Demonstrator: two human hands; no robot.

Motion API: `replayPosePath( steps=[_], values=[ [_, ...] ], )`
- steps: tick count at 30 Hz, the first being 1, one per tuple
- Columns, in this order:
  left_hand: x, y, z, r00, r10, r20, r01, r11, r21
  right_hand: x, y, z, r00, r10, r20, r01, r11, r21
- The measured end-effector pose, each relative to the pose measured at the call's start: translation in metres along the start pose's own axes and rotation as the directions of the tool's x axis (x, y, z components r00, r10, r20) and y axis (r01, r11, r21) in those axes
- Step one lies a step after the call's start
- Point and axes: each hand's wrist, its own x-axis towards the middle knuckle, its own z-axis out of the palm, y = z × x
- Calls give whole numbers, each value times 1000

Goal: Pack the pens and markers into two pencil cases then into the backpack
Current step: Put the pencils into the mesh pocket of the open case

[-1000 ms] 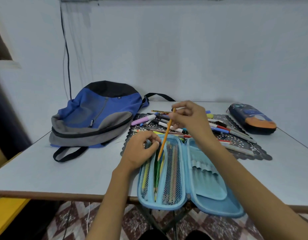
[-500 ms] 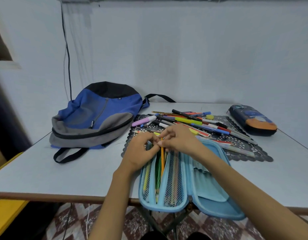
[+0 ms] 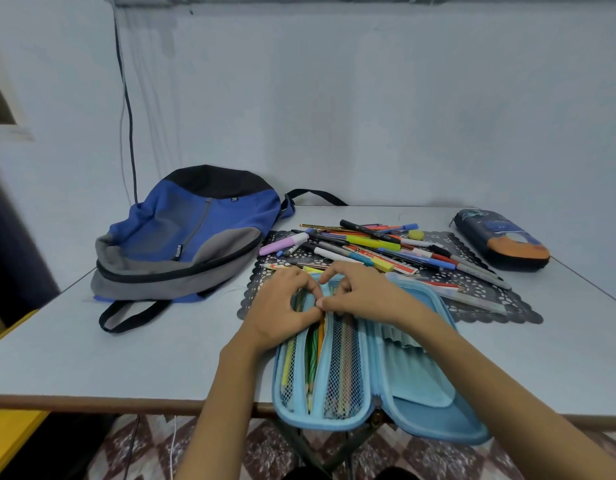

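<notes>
1. Pale wall is seen behind a white desk [image 3: 161, 358], on which an open blue pencil case [image 3: 421, 382] is laid.
2. The case's far mesh pocket is held by the left hand [image 3: 282, 306], its grip curled tight.
3. An orange pencil [image 3: 321, 337] is lodged in that pocket, seemingly pinched in the closed grip of the right hand [image 3: 365, 296].
4. Loose pens and markers [image 3: 372, 242] are heaped just beyond the case, with a backpack [image 3: 195, 237] beyond-left and a dark pencil case [image 3: 500, 240] beyond-right.

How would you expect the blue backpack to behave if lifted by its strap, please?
The blue backpack lies slumped and creased, so it would probably sag floppily. It looks fairly flat, so it is likely light for its size.
</notes>
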Motion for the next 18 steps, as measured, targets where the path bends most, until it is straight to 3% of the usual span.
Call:
replayPosePath(
  steps=[6,11,18],
  values=[
    [2,-5,3,1000,6,16,-6,1000,-7,2,-1,4,1000,6,-23,-5,999,44],
    [2,-9,4,1000,5,17,-5,1000,-7,2,-5,5,999,-26,-28,25,998,-53],
    [1,-6,4,1000,-3,6,3,999,-34,-2,-10,7,991,-69,-112,83,989,121]
  ],
)
